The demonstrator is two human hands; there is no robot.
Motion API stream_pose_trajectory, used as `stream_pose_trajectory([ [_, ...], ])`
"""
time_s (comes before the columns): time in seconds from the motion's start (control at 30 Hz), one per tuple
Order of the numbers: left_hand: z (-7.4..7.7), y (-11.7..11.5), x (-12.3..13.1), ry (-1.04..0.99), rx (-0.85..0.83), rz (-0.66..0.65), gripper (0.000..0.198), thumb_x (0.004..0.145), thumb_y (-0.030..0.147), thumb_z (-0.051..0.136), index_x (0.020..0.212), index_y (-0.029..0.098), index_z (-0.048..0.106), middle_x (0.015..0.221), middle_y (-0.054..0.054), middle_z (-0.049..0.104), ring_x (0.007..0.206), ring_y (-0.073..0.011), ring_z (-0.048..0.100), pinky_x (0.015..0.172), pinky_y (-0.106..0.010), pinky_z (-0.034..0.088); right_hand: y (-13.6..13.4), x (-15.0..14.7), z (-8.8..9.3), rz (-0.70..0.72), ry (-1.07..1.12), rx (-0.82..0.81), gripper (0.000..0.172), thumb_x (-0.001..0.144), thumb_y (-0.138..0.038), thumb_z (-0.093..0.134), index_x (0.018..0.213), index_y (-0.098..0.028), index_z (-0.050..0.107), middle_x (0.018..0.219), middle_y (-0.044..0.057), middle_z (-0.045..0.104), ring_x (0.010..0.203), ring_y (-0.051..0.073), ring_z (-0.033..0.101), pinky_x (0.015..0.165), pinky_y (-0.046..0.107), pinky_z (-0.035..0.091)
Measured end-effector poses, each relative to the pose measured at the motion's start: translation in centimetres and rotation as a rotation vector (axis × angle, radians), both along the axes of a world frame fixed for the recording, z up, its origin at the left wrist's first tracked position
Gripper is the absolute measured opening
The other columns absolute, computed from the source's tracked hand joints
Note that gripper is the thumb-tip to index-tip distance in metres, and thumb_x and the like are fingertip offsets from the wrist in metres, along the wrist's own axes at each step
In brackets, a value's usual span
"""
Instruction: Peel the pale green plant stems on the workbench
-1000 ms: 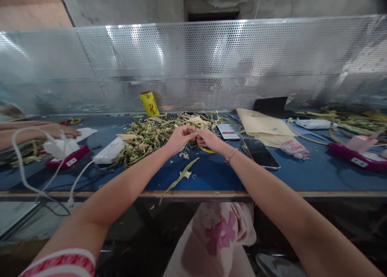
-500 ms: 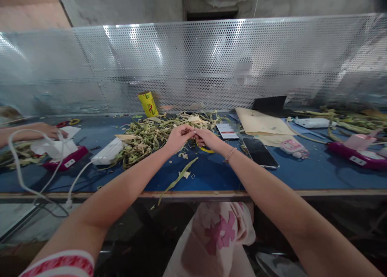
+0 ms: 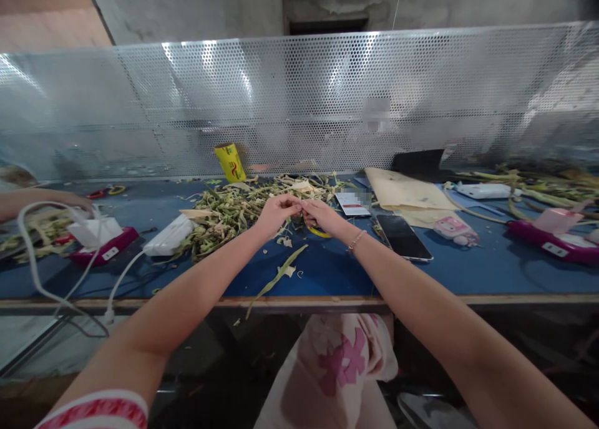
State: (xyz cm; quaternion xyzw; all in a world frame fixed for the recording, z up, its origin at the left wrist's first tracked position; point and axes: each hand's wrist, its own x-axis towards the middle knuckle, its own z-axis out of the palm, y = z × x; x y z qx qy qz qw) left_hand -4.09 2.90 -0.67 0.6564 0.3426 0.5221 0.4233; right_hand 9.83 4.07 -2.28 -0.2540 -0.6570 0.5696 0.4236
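My left hand (image 3: 276,213) and my right hand (image 3: 322,215) meet fingertip to fingertip above the blue table (image 3: 327,270). Both are closed in a pinch on a small piece between them that I cannot make out. Just behind and left of the hands lies a heap of green and pale plant stalks (image 3: 231,209). A long green strip (image 3: 277,275) lies on the table below the hands, and a yellow ring-like item (image 3: 319,232) peeks out under my right wrist.
A phone (image 3: 404,236), a card (image 3: 352,203), brown envelopes (image 3: 406,194) and a pink case (image 3: 453,228) lie right. A white charger (image 3: 168,234) and cable sit left, with a yellow roll (image 3: 230,161) by the perforated metal screen (image 3: 299,98). Another person's hand (image 3: 65,199) is far left.
My hands stay pinched together at the same spot. The other person's hand at far left has drawn back toward the left edge.
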Motion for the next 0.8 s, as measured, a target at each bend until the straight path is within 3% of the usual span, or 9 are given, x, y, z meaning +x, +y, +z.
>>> stream_pose_trajectory([
  [0.23, -0.35, 0.15, 0.13, -0.092, -0.091, -0.032, 0.025, 0.051, 0.03, 0.072, 0.066, 0.013, 0.064, 0.061, 0.0, 0.059, 0.058, -0.0091, 0.051, 0.063, -0.026, 0.042, -0.03, 0.19, -0.19, 0.006, 0.021, 0.04, 0.038, 0.073, -0.053, 0.052, 0.062, -0.019, 0.036, 0.048, -0.008, 0.026, 0.041, 0.005, 0.024, 0.043, 0.022, 0.025],
  [0.57, 0.26, -0.36, 0.35, -0.138, -0.171, -0.033, 0.018, 0.05, 0.022, 0.072, 0.061, 0.012, 0.063, 0.057, 0.001, 0.059, 0.055, -0.0085, 0.052, 0.062, -0.025, 0.043, 0.07, 0.45, -0.28, 0.026, -0.011, 0.09, 0.039, 0.073, -0.054, 0.051, 0.062, -0.019, 0.037, 0.049, -0.008, 0.028, 0.042, 0.005, 0.024, 0.043, 0.022, 0.025],
  [0.8, 0.65, -0.55, 0.42, -0.202, -0.421, -0.044, 0.006, 0.054, 0.01, 0.066, 0.057, 0.011, 0.061, 0.05, -0.001, 0.056, 0.047, -0.007, 0.05, 0.055, -0.022, 0.042, -0.05, 0.19, -0.39, 0.03, -0.054, 0.069, 0.035, 0.075, -0.047, 0.051, 0.061, -0.019, 0.036, 0.051, -0.007, 0.031, 0.043, 0.005, 0.027, 0.044, 0.021, 0.027],
])
